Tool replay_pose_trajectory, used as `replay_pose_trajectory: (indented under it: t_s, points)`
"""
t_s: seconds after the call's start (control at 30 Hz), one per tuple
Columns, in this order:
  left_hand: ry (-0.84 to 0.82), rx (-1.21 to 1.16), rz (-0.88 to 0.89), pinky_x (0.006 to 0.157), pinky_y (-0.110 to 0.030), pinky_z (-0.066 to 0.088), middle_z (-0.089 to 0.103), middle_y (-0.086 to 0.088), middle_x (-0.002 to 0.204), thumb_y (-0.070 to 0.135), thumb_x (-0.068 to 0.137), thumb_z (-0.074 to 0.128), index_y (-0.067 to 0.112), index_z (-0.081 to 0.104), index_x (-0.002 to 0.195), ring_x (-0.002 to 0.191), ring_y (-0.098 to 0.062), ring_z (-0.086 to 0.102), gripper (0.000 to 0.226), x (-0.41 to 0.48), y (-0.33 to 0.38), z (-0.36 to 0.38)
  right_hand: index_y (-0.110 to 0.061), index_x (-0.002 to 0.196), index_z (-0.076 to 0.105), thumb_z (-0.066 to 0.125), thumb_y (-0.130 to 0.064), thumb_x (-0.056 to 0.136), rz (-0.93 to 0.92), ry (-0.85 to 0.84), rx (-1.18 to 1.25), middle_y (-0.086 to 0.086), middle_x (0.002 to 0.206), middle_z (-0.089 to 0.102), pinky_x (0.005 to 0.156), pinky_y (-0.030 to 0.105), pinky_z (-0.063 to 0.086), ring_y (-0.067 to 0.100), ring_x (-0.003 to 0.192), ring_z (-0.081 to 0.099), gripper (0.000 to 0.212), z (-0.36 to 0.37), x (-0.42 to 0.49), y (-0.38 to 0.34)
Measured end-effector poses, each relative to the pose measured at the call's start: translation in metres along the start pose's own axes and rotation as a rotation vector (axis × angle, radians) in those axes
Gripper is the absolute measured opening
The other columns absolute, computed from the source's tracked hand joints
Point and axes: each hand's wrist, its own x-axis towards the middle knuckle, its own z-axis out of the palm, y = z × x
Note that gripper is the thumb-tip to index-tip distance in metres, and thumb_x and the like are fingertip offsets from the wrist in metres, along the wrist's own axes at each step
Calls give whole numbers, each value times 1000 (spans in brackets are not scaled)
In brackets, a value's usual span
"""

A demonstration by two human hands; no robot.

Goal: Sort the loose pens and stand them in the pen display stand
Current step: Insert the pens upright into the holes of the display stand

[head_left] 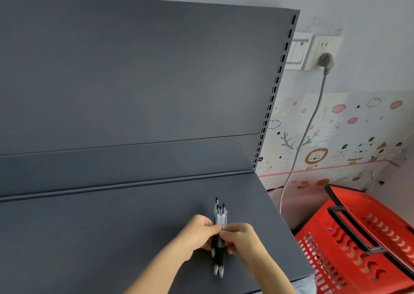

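Observation:
A bundle of several pens (220, 217) with clear barrels and black grips lies lengthwise over the dark grey shelf (112, 231), clicker ends pointing away from me and tips toward me. My left hand (197, 233) grips the bundle from the left at its middle. My right hand (240, 237) pinches it from the right, fingertips meeting the left hand's over the pens. The middle of the bundle is hidden by my fingers. No pen display stand is in view.
The shelf's upright grey back panel (134, 81) rises behind, with a slotted post (275, 85) at its right edge. A red shopping basket (358, 237) sits on the floor to the right. A wall socket with a plug and cable (324, 61) is beyond.

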Motion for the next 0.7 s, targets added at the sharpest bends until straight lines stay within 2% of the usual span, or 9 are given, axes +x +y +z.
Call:
replay_pose_trajectory:
  t_s: [0.1, 0.23, 0.33, 0.43, 0.5, 0.6, 0.7]
  points:
    - [79, -58, 32, 52, -17, 45, 62, 1, 72, 17, 94, 49, 13, 56, 81, 64, -9, 60, 15, -19, -2, -19, -7, 65, 62, 48, 9, 86, -78, -4, -28, 1, 49, 50, 45, 18, 36, 9, 42, 42, 30, 22, -5, -13]
    - [174, -79, 84, 55, -17, 43, 60, 4, 71, 18, 94, 48, 16, 54, 80, 62, -7, 57, 16, -47, -10, -57, -8, 63, 63, 46, 10, 85, -163, -49, -45, -3, 45, 49, 45, 18, 37, 9, 41, 42, 33, 64, -12, -32]
    - [230, -80, 89, 61, -23, 45, 61, -2, 80, 22, 95, 46, 13, 55, 89, 68, -10, 58, 14, -74, -25, -92, -9, 57, 58, 47, 11, 85, -198, -104, -52, -5, 41, 46, 43, 16, 36, 8, 38, 40, 36, 105, -20, -44]
    - [260, -139, 88, 65, -29, 52, 65, -6, 88, 24, 97, 43, 6, 53, 104, 74, -13, 64, 22, -105, -47, -129, -6, 61, 61, 47, 10, 85, -222, -175, -76, -5, 42, 49, 44, 17, 37, 7, 39, 42, 32, 152, -31, -50]
    - [270, -184, 100, 62, -29, 55, 66, -6, 88, 24, 99, 40, 6, 50, 106, 71, -14, 66, 22, -130, -61, -154, -5, 65, 62, 47, 9, 86, -238, -223, -90, -5, 44, 51, 45, 18, 38, 6, 40, 43, 29, 187, -41, -54]
    - [332, -203, 136, 66, -35, 58, 67, -8, 87, 24, 100, 40, 8, 48, 106, 72, -17, 69, 19, -168, -85, -192, -1, 69, 65, 48, 7, 86, -263, -276, -110, -3, 47, 52, 46, 18, 38, 7, 41, 43, 25, 239, -56, -59]
    - [406, -246, 181, 67, -37, 59, 70, -9, 87, 21, 98, 45, 8, 51, 107, 75, -21, 71, 16, -209, -116, -234, 4, 75, 66, 47, 6, 86, -288, -359, -125, 1, 51, 54, 46, 18, 38, 8, 43, 45, 22, 298, -75, -63]
